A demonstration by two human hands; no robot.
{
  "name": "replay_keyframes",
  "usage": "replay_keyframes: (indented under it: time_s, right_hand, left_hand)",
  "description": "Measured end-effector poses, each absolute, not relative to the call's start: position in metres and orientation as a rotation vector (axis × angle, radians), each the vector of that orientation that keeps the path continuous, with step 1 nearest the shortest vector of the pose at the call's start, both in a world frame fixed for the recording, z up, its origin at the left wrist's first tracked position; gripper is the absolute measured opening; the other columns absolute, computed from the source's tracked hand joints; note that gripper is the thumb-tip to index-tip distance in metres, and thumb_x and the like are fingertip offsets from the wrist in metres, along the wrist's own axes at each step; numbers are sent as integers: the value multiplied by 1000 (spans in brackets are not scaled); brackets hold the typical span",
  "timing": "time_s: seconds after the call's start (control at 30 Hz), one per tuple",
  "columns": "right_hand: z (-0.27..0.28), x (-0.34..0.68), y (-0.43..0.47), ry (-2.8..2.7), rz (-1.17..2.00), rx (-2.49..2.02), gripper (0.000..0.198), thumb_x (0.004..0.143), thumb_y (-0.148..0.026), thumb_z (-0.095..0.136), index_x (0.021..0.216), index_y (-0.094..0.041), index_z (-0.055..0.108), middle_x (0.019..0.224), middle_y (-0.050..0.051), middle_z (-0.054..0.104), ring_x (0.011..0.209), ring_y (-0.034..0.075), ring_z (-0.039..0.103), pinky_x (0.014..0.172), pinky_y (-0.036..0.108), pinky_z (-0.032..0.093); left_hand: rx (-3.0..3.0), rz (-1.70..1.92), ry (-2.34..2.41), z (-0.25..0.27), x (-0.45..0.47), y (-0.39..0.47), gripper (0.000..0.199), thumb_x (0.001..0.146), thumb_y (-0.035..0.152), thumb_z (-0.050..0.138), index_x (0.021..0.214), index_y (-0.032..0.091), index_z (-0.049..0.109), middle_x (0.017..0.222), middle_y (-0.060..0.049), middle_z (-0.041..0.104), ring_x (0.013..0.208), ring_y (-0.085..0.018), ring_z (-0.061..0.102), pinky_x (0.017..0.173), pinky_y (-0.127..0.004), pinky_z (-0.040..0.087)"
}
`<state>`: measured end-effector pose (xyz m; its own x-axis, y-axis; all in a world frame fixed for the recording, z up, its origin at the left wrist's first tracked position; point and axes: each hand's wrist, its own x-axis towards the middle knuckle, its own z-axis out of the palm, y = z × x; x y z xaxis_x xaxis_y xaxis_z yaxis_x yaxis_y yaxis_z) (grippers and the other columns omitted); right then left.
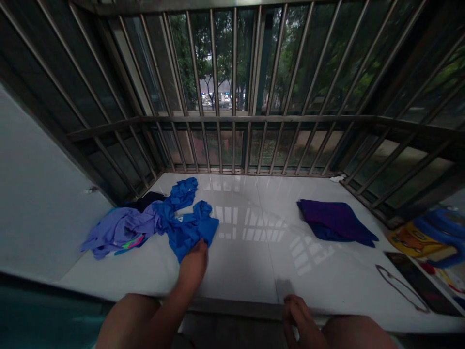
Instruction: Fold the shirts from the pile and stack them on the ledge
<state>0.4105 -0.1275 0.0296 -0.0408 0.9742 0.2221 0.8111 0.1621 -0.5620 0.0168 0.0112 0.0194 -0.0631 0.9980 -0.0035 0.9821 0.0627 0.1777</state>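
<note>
My left hand [196,257] is closed on the near edge of a crumpled blue shirt [192,228], which lies on the white ledge [243,261]. Part of the shirt stretches up and back from the rest, and a small white mark shows on it. Touching its left side is a bunched lilac garment [125,228] with a bright pink and green patch beside it. My right hand [300,312] hangs at the ledge's front edge, fingers loosely bent, with nothing visible in it. Farther right lies a flat folded purple and dark blue cloth [334,220].
Metal window bars [234,87] enclose the ledge at the back and sides. Dark cloth [147,199] lies behind the lilac garment. At the right are a yellow and blue container [417,237], a dark flat tablet-like object [423,281] and a looped cord [399,286].
</note>
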Motion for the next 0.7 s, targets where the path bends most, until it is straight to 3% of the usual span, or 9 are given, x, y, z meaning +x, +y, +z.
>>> replay_keyframes:
  time_s: [0.17,0.3,0.37,0.47,0.53,0.63,0.7]
  right_hand:
    - [17,368,-121,-1881,571,-1490,22,104,-28,48,107,-30,70,113,10,77,101,25,79,86,35,66]
    - [13,357,-121,-1883,594,-1544,22,108,-35,47,115,-28,67,121,11,75,112,26,78,94,37,66]
    - [7,353,-119,-1863,539,-1607,27,106,-41,55,127,-27,64,130,13,73,122,30,74,103,44,64]
    - [-7,348,-110,-1772,386,-1734,56,102,-48,61,151,-21,52,154,20,61,143,38,62,116,55,56]
    - [-12,348,-101,-1729,343,-1817,68,100,-48,64,159,-19,47,161,22,55,147,40,59,117,57,55]
    - [-4,352,-90,-1831,474,-1836,50,97,-34,65,146,-22,63,141,17,70,132,38,69,109,53,59]
    - [11,357,-86,-1950,575,-1759,33,96,-24,63,126,-25,75,122,12,78,118,34,74,103,48,60]
  left_hand:
    - [2259,439,1594,-10,85,-62,43,99,13,59,137,27,74,142,-12,77,124,-28,78,109,-42,63]
    - [2313,612,1255,-9,107,-102,30,100,21,64,125,34,76,155,-5,69,141,-28,68,119,-47,58]
    - [2323,670,1250,-4,107,-107,34,103,23,61,132,34,73,156,-7,68,145,-29,64,120,-53,57]
    - [2311,782,1426,-6,98,-99,48,103,23,57,150,32,63,160,-12,64,148,-33,61,120,-60,55]
    - [2273,807,1577,-14,91,-92,62,99,27,63,161,28,53,163,-16,60,148,-36,60,119,-62,55]
    - [2242,701,1676,-22,84,-84,72,89,31,77,157,26,56,149,-17,69,137,-40,66,113,-61,57]
    - [2228,617,1662,-16,82,-83,57,85,27,82,140,28,69,133,-15,76,125,-38,71,106,-57,59]
